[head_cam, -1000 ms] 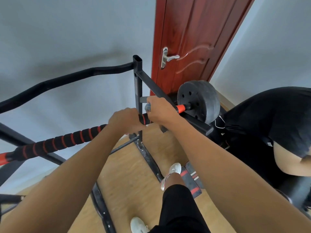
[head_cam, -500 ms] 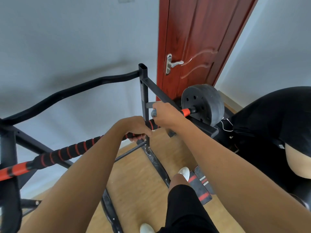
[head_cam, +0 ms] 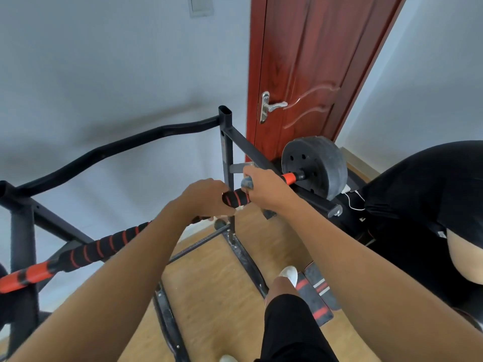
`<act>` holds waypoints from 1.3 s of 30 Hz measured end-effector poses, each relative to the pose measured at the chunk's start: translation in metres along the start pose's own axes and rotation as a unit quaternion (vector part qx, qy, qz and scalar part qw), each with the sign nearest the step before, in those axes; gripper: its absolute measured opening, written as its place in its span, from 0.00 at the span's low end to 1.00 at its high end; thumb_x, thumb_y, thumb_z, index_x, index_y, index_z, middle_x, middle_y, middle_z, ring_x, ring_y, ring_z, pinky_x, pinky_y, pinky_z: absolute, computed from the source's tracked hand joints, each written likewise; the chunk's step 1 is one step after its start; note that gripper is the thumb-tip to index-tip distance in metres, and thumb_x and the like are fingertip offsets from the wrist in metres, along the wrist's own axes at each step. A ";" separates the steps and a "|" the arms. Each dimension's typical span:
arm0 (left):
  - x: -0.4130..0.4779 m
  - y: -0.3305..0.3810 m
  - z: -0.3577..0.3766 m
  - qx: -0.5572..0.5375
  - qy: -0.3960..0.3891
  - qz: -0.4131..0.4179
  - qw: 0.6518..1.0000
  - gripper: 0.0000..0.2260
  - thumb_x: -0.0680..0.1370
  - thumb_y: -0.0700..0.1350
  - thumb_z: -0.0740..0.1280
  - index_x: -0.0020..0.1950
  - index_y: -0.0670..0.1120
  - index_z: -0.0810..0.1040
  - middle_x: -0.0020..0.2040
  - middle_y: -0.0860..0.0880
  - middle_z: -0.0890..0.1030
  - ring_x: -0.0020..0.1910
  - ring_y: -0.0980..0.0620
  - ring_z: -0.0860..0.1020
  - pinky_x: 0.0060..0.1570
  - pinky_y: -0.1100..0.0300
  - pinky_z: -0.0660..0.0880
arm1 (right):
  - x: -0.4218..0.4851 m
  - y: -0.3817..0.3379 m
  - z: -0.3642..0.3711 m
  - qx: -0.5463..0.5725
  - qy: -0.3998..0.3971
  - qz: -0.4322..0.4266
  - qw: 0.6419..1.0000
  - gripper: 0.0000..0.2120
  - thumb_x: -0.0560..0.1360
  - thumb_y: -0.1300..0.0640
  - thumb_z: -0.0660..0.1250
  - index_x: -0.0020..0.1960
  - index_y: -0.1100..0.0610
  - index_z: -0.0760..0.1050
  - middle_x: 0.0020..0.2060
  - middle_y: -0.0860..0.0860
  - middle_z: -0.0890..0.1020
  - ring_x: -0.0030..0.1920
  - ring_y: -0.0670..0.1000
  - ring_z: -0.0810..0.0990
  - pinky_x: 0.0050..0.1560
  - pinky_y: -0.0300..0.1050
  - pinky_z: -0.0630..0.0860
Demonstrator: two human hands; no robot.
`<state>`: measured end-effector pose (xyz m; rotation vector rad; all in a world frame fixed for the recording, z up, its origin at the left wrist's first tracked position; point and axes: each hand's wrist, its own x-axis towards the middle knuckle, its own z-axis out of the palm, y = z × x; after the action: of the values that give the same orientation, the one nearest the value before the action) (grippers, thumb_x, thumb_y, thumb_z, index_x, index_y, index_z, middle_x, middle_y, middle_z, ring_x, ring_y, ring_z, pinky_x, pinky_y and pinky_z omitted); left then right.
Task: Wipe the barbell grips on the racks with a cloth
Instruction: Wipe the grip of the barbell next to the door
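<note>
- Right hand [head_cam: 264, 188]: closed over barbell grip [head_cam: 235, 198], blue-grey cloth [head_cam: 247, 183] bunched beneath the fingers.
- Left hand [head_cam: 206, 197]: wrapped round the same bar, just left.
- Rack upright [head_cam: 228, 163]: directly behind both hands.
- Weight plate [head_cam: 317, 165]: right end, near door [head_cam: 308, 66].
- Seated person [head_cam: 428, 205]: far right.

- Left forearm [head_cam: 109, 278]: bare along its whole visible length; no sleeve, watch or band in view.
- Right forearm [head_cam: 366, 267]: likewise bare, nothing worn at the wrist.
- Left hand [head_cam: 206, 198] and right hand [head_cam: 264, 186]: ungloved, no rings visible.
- Legwear [head_cam: 290, 333]: black, ending at the knee, lower leg bare below.
- Footwear: white shoe [head_cam: 288, 274] on forward foot; second white toe [head_cam: 227, 358] at bottom edge.
</note>
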<state>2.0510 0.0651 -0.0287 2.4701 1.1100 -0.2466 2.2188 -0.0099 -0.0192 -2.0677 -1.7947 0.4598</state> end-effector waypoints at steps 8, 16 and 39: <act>-0.012 0.014 0.041 0.169 0.171 -0.057 0.969 0.10 0.80 0.53 0.68 0.56 0.49 0.77 0.34 0.53 0.75 0.33 0.51 0.78 0.40 0.55 0.80 | 0.008 -0.014 0.008 -0.018 0.004 0.017 1.000 0.07 0.75 0.64 0.63 0.50 0.56 0.67 0.43 0.53 0.77 0.42 0.55 0.78 0.37 0.50 0.71; -0.001 0.002 0.020 -0.097 0.035 -0.103 0.989 0.25 0.71 0.68 0.72 0.52 0.48 0.78 0.40 0.53 0.84 0.39 0.51 0.83 0.47 0.53 0.81 | 0.000 -0.015 -0.012 -0.063 -0.055 0.018 0.996 0.03 0.78 0.64 0.63 0.47 0.58 0.71 0.40 0.52 0.75 0.42 0.53 0.74 0.33 0.43 0.64; -0.042 -0.003 0.046 0.146 0.174 -0.084 0.970 0.18 0.81 0.62 0.65 0.56 0.47 0.77 0.40 0.52 0.77 0.36 0.52 0.78 0.38 0.58 0.72 | 0.009 -0.013 0.005 -0.140 -0.028 0.027 0.989 0.09 0.79 0.61 0.65 0.58 0.59 0.74 0.44 0.54 0.80 0.45 0.57 0.80 0.46 0.54 0.77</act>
<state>2.0208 0.0184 -0.0570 2.7536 1.5277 -0.0231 2.2064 0.0013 -0.0178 -2.3145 -1.9340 0.2957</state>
